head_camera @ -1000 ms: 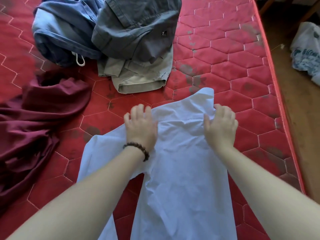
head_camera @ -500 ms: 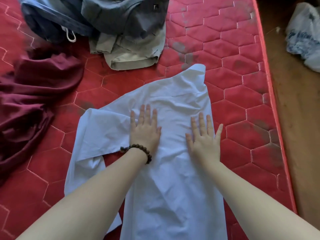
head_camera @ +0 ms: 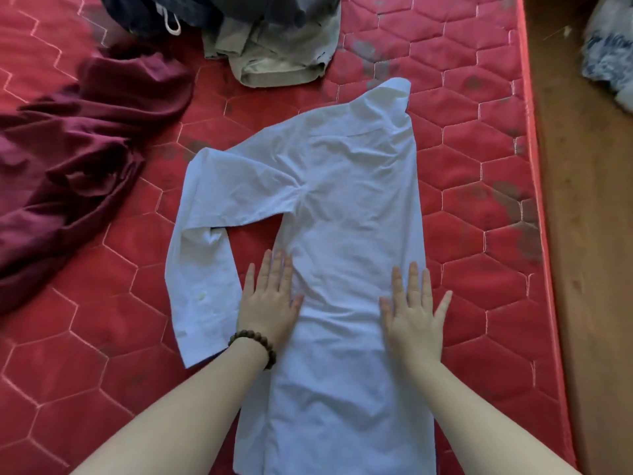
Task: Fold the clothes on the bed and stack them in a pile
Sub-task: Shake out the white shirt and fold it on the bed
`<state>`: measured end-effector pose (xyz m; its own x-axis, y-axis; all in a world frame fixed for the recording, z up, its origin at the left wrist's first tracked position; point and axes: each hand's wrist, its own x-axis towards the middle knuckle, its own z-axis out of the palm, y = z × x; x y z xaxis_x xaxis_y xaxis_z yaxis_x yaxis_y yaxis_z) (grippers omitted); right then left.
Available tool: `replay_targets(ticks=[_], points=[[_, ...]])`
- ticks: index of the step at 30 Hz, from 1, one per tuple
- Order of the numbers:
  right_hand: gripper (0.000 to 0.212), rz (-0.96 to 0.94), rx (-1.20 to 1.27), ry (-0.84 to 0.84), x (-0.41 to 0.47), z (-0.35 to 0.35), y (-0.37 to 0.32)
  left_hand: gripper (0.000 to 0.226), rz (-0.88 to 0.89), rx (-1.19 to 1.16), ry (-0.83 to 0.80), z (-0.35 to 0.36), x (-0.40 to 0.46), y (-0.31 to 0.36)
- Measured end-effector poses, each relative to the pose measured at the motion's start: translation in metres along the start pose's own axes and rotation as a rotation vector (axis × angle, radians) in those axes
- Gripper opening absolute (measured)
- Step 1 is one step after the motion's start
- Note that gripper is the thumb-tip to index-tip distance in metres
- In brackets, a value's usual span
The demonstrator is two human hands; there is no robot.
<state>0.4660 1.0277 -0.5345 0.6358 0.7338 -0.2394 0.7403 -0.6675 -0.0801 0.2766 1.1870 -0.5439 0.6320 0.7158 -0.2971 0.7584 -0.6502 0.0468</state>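
A white shirt (head_camera: 346, 207) lies spread on the red quilted mattress (head_camera: 479, 186), collar at the far end, one long sleeve bent down along its left side. My left hand (head_camera: 270, 303), with a bead bracelet at the wrist, presses flat on the shirt's left edge, fingers straight. On the shirt's right edge my right hand (head_camera: 412, 317) lies flat too, fingers spread. A maroon garment (head_camera: 78, 159) sits crumpled at the left. A beige garment (head_camera: 277, 53) and dark blue-grey clothes (head_camera: 191, 12) are heaped at the far edge.
The mattress ends at its right edge (head_camera: 534, 200), with a brown floor (head_camera: 589, 234) beyond. A white and blue plastic bag (head_camera: 609, 53) lies on that floor at the far right. Bare mattress shows between the shirt and the maroon garment.
Both hands slid down the shirt from the collar toward its middle, going from curled to flat. The shirt body now lies smoother and longer.
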Motion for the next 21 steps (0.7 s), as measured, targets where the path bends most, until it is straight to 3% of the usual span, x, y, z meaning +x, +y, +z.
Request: replay_targets(ticks=[5, 9, 16, 19, 21], points=[[0.059, -0.080, 0.066, -0.080, -0.069, 0.011, -0.022, 0.072, -0.016, -0.048, -0.079, 0.011, -0.066, 0.011], [0.057, -0.019, 0.050, -0.075, -0.126, 0.019, -0.027, 0.072, 0.008, -0.065, -0.150, 0.020, -0.123, 0.011], [0.059, 0.019, 0.015, -0.227, -0.202, 0.041, -0.029, 0.065, 0.185, -0.089, -0.188, 0.032, -0.216, 0.008], [0.066, -0.002, 0.027, -0.267, -0.226, 0.034, -0.026, 0.074, 0.275, -0.096, -0.232, 0.027, -0.239, 0.003], [0.074, -0.022, 0.058, -0.296, -0.240, 0.030, -0.023, 0.068, 0.308, -0.120, -0.173, 0.020, -0.246, 0.001]])
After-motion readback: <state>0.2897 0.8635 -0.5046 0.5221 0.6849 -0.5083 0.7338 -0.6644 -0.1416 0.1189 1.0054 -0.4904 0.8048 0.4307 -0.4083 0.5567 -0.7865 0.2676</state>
